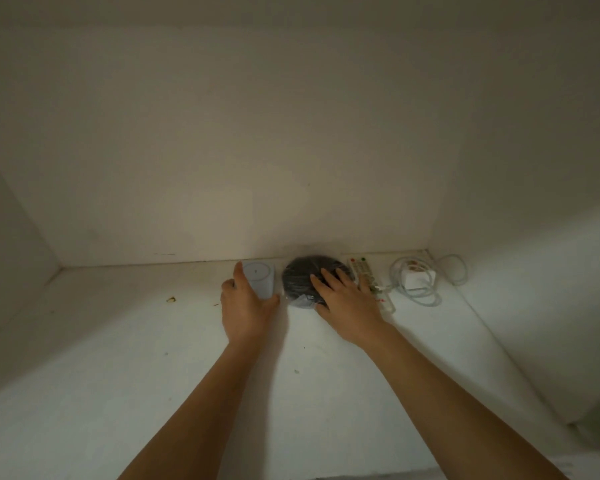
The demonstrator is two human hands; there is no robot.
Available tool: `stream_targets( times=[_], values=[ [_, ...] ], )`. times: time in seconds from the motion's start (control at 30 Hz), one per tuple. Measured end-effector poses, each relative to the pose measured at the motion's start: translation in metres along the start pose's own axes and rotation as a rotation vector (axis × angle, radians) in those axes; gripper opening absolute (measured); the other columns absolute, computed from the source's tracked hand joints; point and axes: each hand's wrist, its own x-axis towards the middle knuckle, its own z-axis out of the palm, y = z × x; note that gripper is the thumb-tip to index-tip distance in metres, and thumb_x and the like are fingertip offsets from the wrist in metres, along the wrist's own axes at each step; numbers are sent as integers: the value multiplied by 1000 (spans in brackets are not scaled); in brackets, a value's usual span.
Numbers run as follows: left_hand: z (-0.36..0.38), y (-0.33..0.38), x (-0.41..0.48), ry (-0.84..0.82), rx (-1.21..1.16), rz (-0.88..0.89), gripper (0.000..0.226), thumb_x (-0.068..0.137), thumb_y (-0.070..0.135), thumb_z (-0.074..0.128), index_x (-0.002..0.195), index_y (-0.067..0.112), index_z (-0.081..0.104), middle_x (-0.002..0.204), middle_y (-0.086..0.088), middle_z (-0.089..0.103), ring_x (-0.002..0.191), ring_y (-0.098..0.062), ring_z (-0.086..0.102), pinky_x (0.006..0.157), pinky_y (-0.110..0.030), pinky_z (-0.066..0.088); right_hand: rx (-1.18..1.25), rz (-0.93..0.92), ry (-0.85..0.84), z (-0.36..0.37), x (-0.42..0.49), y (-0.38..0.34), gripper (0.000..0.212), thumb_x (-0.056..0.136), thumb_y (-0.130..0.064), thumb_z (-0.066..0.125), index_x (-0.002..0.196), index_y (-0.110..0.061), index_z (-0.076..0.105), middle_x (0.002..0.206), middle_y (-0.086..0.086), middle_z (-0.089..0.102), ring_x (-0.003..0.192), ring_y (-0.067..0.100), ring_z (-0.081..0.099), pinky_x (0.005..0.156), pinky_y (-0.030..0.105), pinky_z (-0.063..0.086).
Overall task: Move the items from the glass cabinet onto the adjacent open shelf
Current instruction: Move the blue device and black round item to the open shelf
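Observation:
Both of my arms reach to the back of a white shelf [153, 341]. A pale blue-white rounded box [261, 277] stands against the back wall, and my left hand [245, 306] is wrapped around its left side and front. Right of it lies a dark round bundle in clear wrapping [302, 277]. My right hand [347, 303] rests on top of the bundle, fingers spread over it and thumb at its front edge. A white remote control [362, 268] with red and green buttons lies just right of the bundle, partly under my right hand.
A white charger with a coiled translucent cable [418, 278] lies in the back right corner. The white back wall [239, 168] and side walls [534, 289] close the shelf in. Small crumbs [170, 299] dot the left part of the surface.

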Motion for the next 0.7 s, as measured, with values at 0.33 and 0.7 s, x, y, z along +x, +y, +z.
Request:
stream_targets(
  times=[0.33,0.7],
  values=[
    [4,-1,7,-48,-3,1,93,61,38,78,135,15,28,123,-19,43,115,-37,43,90,-46,44,11,3,7,2,10,1,51,96,-36,35,142,-23,20,154,5,20,140,27,15,112,51,13],
    [1,-5,8,-47,48,38,90,64,38,77,136,11,29,128,-22,43,123,-37,35,96,-46,38,19,-8,-7,-1,10,1,50,96,-32,35,142,-22,20,153,6,20,140,28,15,112,51,15]
  ],
)
